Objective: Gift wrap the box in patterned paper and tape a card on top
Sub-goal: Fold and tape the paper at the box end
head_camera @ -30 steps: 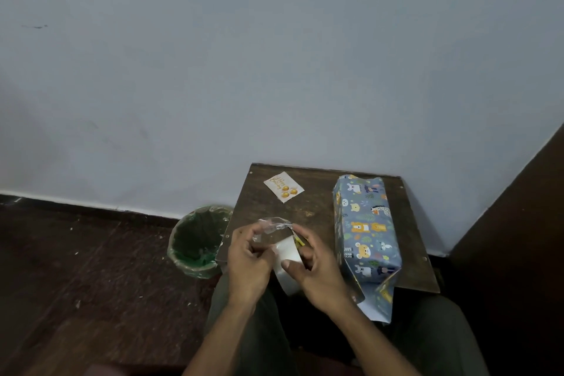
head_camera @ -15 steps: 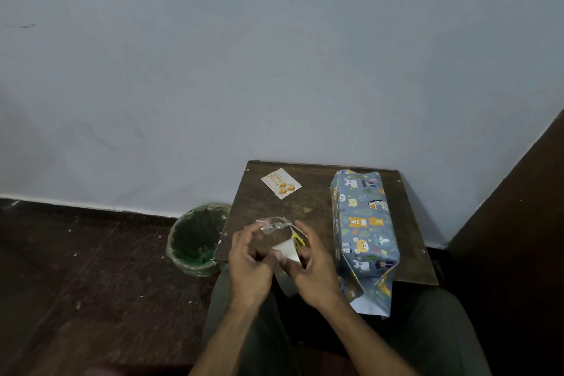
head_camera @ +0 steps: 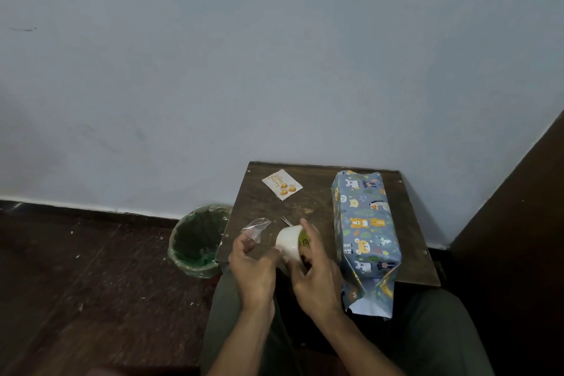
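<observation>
Seated at a small dark table [head_camera: 274, 201] pushed against a pale blue wall [head_camera: 274, 55], a person is working over their lap, nearest the camera: the right hand [head_camera: 317, 281] is curling its fingers and thumb around a white roll of tape [head_camera: 290, 243], while the left hand [head_camera: 254, 268] is pinching a crumpled strip of clear tape [head_camera: 256, 227] just pulled from it, fingertips narrowed on the film. A thin metal tip, possibly scissors [head_camera: 286, 221], is poking out just behind the roll, too small to tell for sure. Just beside the right hand, the box [head_camera: 364, 223] is lying lengthwise on the table, already covered along its body in blue animal-patterned paper; its near end is hanging over the table edge with the flaps standing open and the white underside showing, so that end is judged unfinished. The far end looks folded but cannot be read clearly. Farther back, the card [head_camera: 282, 185] is waiting flat near the table's far left corner, well apart from the box and not yet taped on. On the floor to the left, a green-lined bin [head_camera: 198, 241] is sitting beside the table.
</observation>
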